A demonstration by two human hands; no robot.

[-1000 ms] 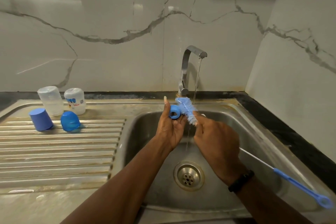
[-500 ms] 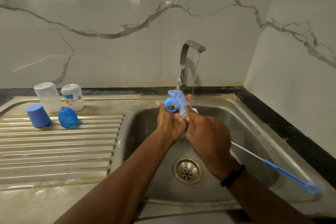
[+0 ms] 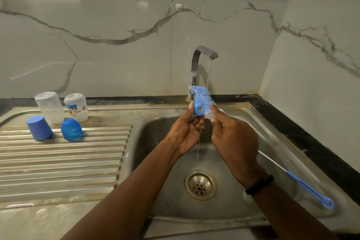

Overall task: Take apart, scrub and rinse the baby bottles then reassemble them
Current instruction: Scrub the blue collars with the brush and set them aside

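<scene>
Left hand (image 3: 185, 132) pinching blue collar ring (image 3: 198, 108); right hand (image 3: 233, 142) gripping bottle brush (image 3: 202, 101) against it

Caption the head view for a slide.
Left hand holds blue ring while right hand scrubs it with bottle brush.

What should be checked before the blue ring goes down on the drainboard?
1. Left hand holds the blue plastic collar ring: ok.
2. Right hand holds the blue bristle bottle brush against the ring: ok.
3. Water runs from the steel tap: ok.
4. Ring rinsed free of soap: cannot tell.
5. Free ribbed space on the steel drainboard in front of the two blue caps and the two upturned clear bottles: ok.
6. Sink drain unblocked: ok.
</scene>
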